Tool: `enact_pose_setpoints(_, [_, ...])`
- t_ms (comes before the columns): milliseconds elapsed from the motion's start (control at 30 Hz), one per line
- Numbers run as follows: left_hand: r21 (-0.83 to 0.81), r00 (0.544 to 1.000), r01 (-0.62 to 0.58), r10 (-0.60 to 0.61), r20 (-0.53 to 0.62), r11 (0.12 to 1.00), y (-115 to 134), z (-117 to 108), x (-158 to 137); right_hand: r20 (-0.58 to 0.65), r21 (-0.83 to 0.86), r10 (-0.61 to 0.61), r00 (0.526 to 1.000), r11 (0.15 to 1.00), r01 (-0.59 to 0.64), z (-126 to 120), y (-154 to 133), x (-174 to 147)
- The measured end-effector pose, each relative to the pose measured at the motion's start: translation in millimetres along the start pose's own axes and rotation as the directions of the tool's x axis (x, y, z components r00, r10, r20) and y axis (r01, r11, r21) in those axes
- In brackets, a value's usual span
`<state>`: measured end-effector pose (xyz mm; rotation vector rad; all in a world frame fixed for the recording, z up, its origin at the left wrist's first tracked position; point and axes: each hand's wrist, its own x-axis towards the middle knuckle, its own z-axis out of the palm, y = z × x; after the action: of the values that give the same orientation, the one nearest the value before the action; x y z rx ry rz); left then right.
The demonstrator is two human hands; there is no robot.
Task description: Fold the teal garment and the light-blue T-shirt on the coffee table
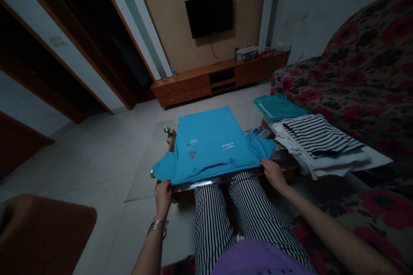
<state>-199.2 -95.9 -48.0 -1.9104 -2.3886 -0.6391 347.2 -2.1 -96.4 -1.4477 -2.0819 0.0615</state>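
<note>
A blue T-shirt lies spread over a low table, its collar side toward me and its hem at the far end. Small printed logos show on the chest. My left hand pinches the shirt's near edge by the left sleeve, and metal bangles circle that wrist. At the near right edge, by the other sleeve, my right hand has its fingers closed on the cloth. Both sleeves stick out to the sides.
Right of the shirt lie a folded striped garment on white clothes and a teal garment. A flowered sofa stands at the right. Beyond the tiled floor are a wooden TV cabinet and a wall television. A brown furniture corner juts in lower left.
</note>
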Motion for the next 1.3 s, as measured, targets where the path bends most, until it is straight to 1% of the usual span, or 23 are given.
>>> enact_pose_setpoints(100, [0.013, 1.000, 0.009, -0.009, -0.003, 1.000, 2.3, -2.6, -4.8, -0.003, 0.026, 0.008, 1.000, 1.000, -0.008, 0.1, -0.1, -6.9])
enact_pose_setpoints(267, [-0.026, 0.999, 0.047, -0.047, 0.027, 0.999, 7.2, -8.7, -14.7, 0.002, 0.065, 0.010, 1.000, 0.998, -0.010, -2.8, 3.3, -17.0])
enact_pose_setpoints(333, [-0.011, 0.997, 0.079, -0.079, 0.009, 0.997, 17.6, -12.3, -19.7, 0.015, 0.035, 0.047, 0.999, 0.998, -0.047, -7.6, -1.3, -16.0])
enact_pose_setpoints(400, [0.015, 0.996, 0.082, -0.081, -0.030, 0.997, 35.6, -13.6, -23.1, 0.018, -0.001, 0.076, 0.997, 0.997, -0.076, -13.1, -13.2, -10.1])
enact_pose_setpoints(467, [0.017, 0.999, 0.034, -0.034, -0.036, 0.999, 59.9, -10.4, -22.9, 0.031, 0.000, 0.049, 0.998, 0.999, -0.049, -17.2, -33.0, 0.4])
enact_pose_setpoints(500, [0.009, 1.000, -0.016, 0.016, -0.013, 1.000, 73.4, -7.2, -21.3, 0.050, 0.020, 0.013, 0.999, 1.000, -0.014, -18.1, -45.3, 7.0])
enact_pose_setpoints(533, [-0.001, 0.997, -0.078, 0.078, 0.019, 0.997, 87.1, -3.2, -18.9, 0.076, 0.049, -0.029, 0.997, 0.998, 0.025, -18.0, -58.4, 14.2])
enact_pose_setpoints(600, [-0.010, 0.972, -0.218, 0.219, 0.087, 0.976, 112.7, 5.3, -12.5, 0.138, 0.107, -0.103, 0.985, 0.990, 0.089, -14.7, -84.7, 29.4])
enact_pose_setpoints(667, [0.011, 0.940, -0.316, 0.312, 0.139, 0.949, 132.9, 11.8, -5.7, 0.216, 0.123, -0.137, 0.967, 0.986, 0.113, -8.5, -107.0, 43.9])
enact_pose_setpoints(700, [0.033, 0.933, -0.334, 0.325, 0.155, 0.942, 140.3, 13.6, -2.4, 0.263, 0.108, -0.134, 0.955, 0.988, 0.109, -5.1, -115.9, 50.5])
enact_pose_setpoints(800, [0.113, 0.934, -0.326, 0.302, 0.191, 0.939, 151.8, 14.0, 6.2, 0.423, -0.007, -0.065, 0.904, 0.997, 0.075, 2.3, -133.2, 66.8])
enact_pose_setpoints(867, [0.158, 0.932, -0.319, 0.279, 0.231, 0.934, 153.3, 12.0, 11.2, 0.516, -0.098, 0.001, 0.857, 0.994, 0.058, 3.4, -138.9, 74.6])
enact_pose_setpoints(933, [0.189, 0.924, -0.318, 0.260, 0.279, 0.929, 153.3, 9.9, 15.9, 0.581, -0.161, 0.056, 0.812, 0.986, 0.047, 1.6, -141.7, 80.2])
enact_pose_setpoints(1033, [0.207, 0.913, -0.321, 0.244, 0.327, 0.924, 154.5, 8.2, 23.0, 0.631, -0.187, 0.088, 0.771, 0.981, 0.041, -3.2, -142.9, 86.7])
enact_pose_setpoints(1200, [0.248, 0.904, -0.321, 0.218, 0.368, 0.914, 159.9, 7.6, 33.8, 0.664, -0.167, 0.077, 0.744, 0.985, 0.047, -8.1, -142.7, 99.3])
enact_pose_setpoints(1300, [0.263, 0.908, -0.317, 0.212, 0.360, 0.911, 163.0, 5.1, 34.5, 0.693, -0.175, 0.092, 0.715, 0.984, 0.043, -10.3, -143.6, 104.3])
